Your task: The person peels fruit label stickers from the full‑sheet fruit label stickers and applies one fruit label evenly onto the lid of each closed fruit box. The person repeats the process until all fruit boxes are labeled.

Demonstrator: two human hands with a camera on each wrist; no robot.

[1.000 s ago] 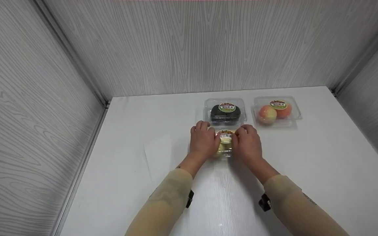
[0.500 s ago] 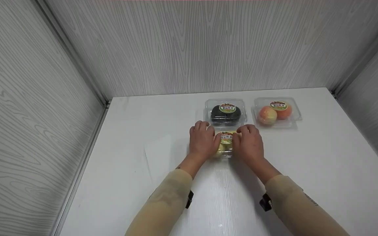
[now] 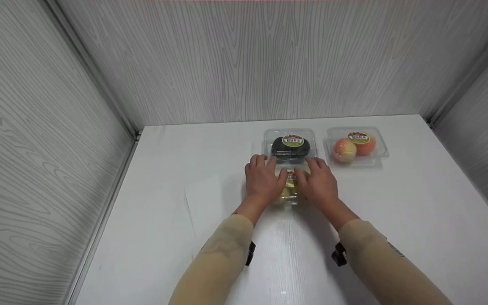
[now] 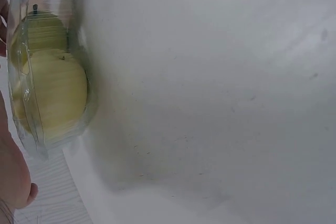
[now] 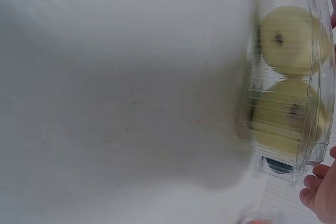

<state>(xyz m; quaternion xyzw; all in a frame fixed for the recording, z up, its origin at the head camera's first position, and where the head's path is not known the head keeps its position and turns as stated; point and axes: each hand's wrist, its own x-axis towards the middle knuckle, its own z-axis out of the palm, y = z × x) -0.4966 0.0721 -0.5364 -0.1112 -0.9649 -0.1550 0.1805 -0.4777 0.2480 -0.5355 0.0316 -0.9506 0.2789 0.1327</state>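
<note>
A clear plastic clamshell fruit box [image 3: 293,202] stands on the table between my hands, with a round label [image 3: 291,178] on its lid. Two pale yellow-green round fruits [image 5: 286,114] show through its wall in the right wrist view. My left hand [image 3: 262,180] rests over the left side of the lid, fingers toward the far edge, thumb by the label. Over the right side lies my right hand [image 3: 318,183], its thumb also near the label. Fingertip contact is partly hidden. In the left wrist view, the fruits [image 4: 55,93] sit at the left edge.
Just behind stands a similar box with dark fruit [image 3: 280,149], close to my fingertips. Another box at the back right holds peaches [image 3: 345,150]. A white table [image 3: 163,182] lies beneath, bounded by grey wood-grain panels [image 3: 235,63] at the back and sides.
My thumbs have moved inward over the label, covering more of it. My fingers have straightened somewhat toward the far edge. The boxes stay in place.
</note>
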